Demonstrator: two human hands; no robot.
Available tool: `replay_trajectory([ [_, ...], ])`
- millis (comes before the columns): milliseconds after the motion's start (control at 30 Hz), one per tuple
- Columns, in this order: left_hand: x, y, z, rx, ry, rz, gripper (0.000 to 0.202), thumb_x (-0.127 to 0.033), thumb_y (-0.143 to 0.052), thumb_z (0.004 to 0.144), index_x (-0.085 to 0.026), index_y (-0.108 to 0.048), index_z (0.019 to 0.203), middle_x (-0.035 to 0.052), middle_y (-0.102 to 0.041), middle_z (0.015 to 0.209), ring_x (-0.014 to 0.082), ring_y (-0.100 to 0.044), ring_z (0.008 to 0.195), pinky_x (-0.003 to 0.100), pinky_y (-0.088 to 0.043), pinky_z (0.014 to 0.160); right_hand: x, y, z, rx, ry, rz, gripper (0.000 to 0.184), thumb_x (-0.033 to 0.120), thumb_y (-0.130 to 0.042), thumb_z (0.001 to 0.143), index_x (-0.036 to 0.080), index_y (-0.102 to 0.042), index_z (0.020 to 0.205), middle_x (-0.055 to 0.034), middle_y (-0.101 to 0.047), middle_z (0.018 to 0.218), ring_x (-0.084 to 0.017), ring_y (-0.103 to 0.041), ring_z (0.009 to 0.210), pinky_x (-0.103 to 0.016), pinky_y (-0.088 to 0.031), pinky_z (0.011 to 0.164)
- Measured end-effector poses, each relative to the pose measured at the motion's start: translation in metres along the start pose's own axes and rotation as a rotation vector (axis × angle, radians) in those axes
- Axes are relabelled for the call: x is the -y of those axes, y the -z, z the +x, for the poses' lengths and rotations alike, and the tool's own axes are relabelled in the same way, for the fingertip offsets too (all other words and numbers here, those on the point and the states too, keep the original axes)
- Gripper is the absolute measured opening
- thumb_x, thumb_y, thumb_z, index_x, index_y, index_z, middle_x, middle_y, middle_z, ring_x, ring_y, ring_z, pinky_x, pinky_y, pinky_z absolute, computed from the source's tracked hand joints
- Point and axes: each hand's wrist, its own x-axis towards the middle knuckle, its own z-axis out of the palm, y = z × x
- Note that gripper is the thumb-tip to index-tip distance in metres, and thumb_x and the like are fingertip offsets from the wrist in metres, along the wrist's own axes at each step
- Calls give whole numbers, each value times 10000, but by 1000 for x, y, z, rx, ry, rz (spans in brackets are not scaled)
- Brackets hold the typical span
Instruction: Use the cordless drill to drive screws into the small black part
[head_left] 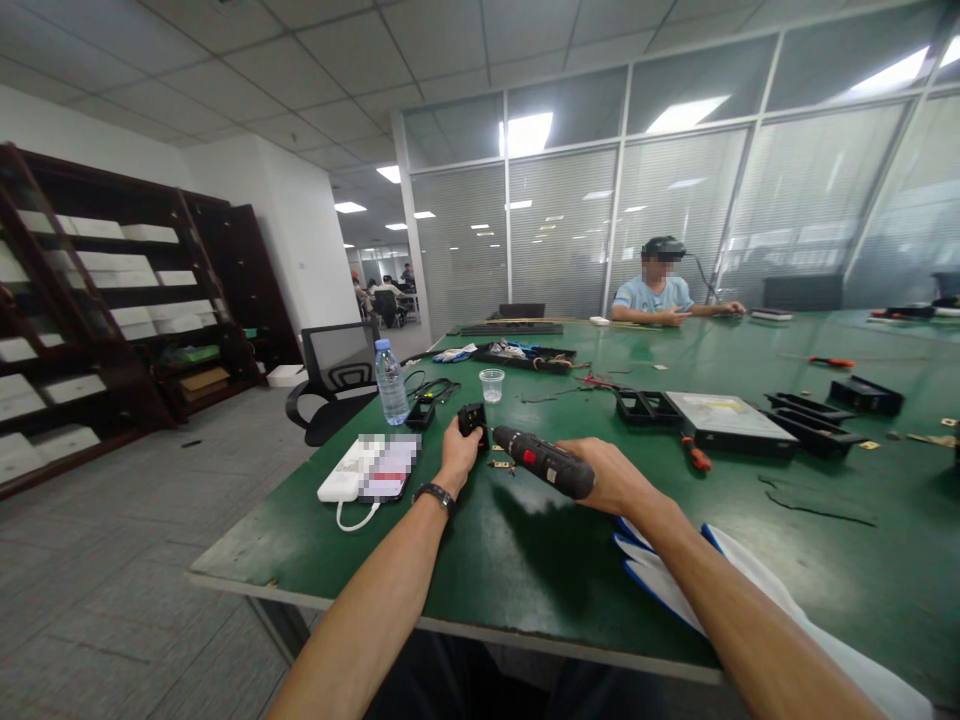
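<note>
My left hand [459, 452] is closed around a small black plastic housing [472, 418], held upright above the table. My right hand [606, 472] grips a dark cordless drill [541, 460] with a red button on its side. The drill's nose points left at the housing; whether its tip touches the housing I cannot tell. Below the drill's nose, small brass-coloured parts [502, 464] lie on the table. A clear plastic cup [492, 385] stands just beyond my left hand. Under my right forearm are white gloves with blue edging [660, 585].
On the green table [465, 570], a water bottle [391, 385], a white power bank [351, 470] and a phone [391, 468] stand left. A metal-topped box [727, 420], black trays [814, 425] and an orange-handled screwdriver [697, 456] lie right. A person [652, 290] sits across the table.
</note>
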Motion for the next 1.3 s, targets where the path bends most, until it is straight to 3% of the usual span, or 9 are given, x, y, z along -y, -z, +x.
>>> replay_trajectory([
  [233, -5, 1, -3, 13, -1, -31, 272, -103, -662, 748, -111, -646, 1020, 120, -705, 983, 182, -661, 786, 324, -549, 760, 1, 2, 0, -1, -4, -3, 152, 260, -628, 698, 248, -631, 850, -5, -688, 780, -170, -610, 707, -247, -313, 606],
  [500, 3, 0, 1, 22, -1, -33, 294, -123, -677, 746, -115, -646, 1039, 124, -704, 993, 192, -667, 798, 330, -550, 751, 3, 4, 0, 5, -14, -19, 132, 281, -627, 714, 242, -636, 840, -16, -689, 779, -177, -625, 723, -249, -317, 608],
  [900, 16, 2, 7, -11, -119, 128, 302, -166, -667, 751, -140, -651, 1051, 106, -711, 1006, 205, -657, 895, 341, -506, 864, 7, 8, -2, -15, -18, 11, 78, 306, -629, 741, 246, -605, 784, 3, -673, 731, -150, -589, 665, -249, -300, 584],
  [1300, 18, 2, 9, -8, -102, 83, 344, -168, -686, 746, -149, -660, 1089, 100, -711, 1004, 194, -665, 902, 348, -513, 890, 6, 6, -2, 9, -36, 1, 141, 351, -652, 742, 239, -635, 827, -27, -692, 776, -185, -629, 722, -260, -322, 609],
])
